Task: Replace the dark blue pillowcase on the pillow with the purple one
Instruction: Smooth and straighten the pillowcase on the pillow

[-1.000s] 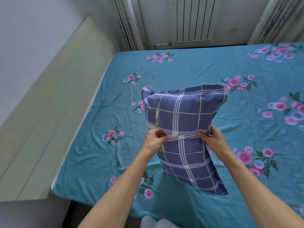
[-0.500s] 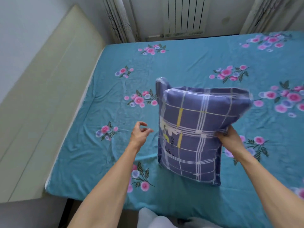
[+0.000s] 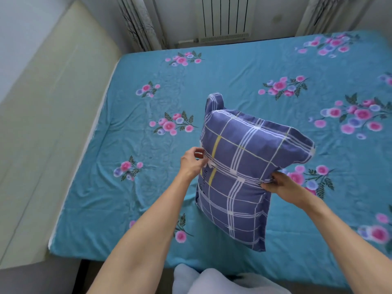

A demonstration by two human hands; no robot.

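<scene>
A pillow in a purple-blue checked pillowcase (image 3: 244, 166) with white and yellow lines stands on end above the bed, its lower part hanging loose. My left hand (image 3: 192, 162) pinches the case's left edge at mid height. My right hand (image 3: 275, 183) grips the cloth on the right edge at about the same height. A cloth corner sticks up at the pillow's top left. No second pillowcase is in view.
The bed (image 3: 148, 198) carries a teal sheet with pink flower prints. A cream padded headboard (image 3: 42, 134) runs along the left. A white radiator (image 3: 224, 18) and curtains (image 3: 140, 22) stand behind the bed. White cloth (image 3: 212, 281) shows at the bottom edge.
My left hand let go of the pillow, swung out left, and now pinches its left edge again. The pillow shifted right and turned more upright. My right hand kept its grip.
</scene>
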